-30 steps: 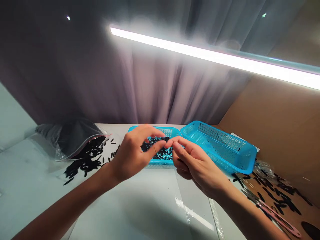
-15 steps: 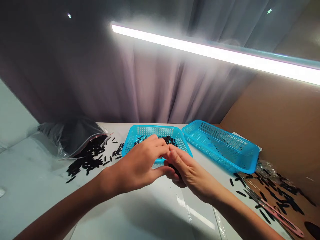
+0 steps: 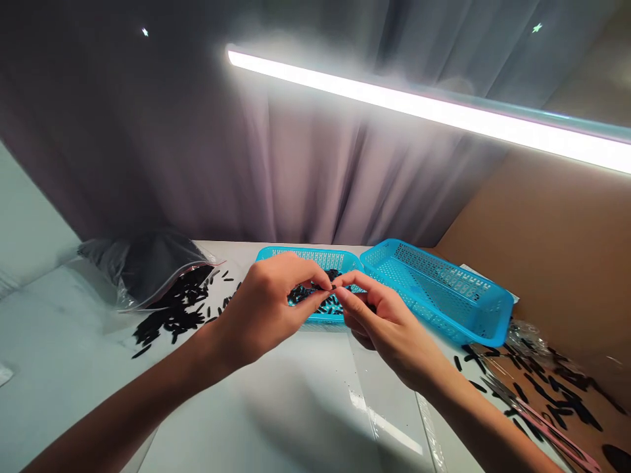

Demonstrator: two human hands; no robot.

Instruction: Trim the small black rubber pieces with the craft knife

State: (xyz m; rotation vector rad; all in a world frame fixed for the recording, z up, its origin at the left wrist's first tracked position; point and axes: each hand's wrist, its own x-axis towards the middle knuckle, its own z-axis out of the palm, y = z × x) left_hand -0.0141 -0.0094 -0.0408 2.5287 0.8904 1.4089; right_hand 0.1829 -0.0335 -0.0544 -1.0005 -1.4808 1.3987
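Pinching a dark piece (image 3: 334, 287) at mid-frame, between left hand (image 3: 271, 305) and right hand (image 3: 382, 312).

At left, lying with mouth open toward a pile (image 3: 172, 320): bag (image 3: 148, 269), probably so for easy reach. In left hand, narrowed to thumb and index on the piece, likely for fine control. Held before the middle basket (image 3: 325, 320), perhaps to stay near its contents. Seemingly crosswise in frame, long axis near level; mostly hidden, no telling its heading. In right hand, narrowed likewise, probably steadying the right end. Beyond, right basket (image 3: 428, 289); at lower right, scissors (image 3: 530, 413), perhaps kept reachable.
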